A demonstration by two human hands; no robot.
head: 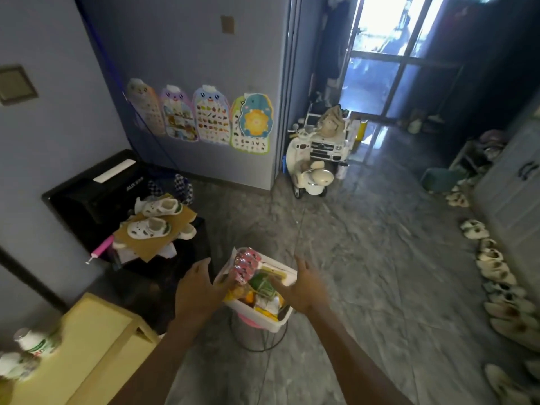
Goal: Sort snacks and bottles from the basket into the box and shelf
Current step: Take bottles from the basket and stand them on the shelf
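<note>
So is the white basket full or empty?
Full: snack packets and a pack of pink-capped bottles heap up past the white basket rim.

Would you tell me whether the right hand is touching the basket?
Cannot tell. In the head view the right hand overlaps the right rim of the basket, but neither contact nor a gap shows plainly.

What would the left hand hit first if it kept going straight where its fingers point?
Probably the left rim of the white basket, or the pack of pink-capped bottles just inside it. The left hand is open, fingers aimed along that side. Depth is unclear; it might pass outside the wall.
</note>
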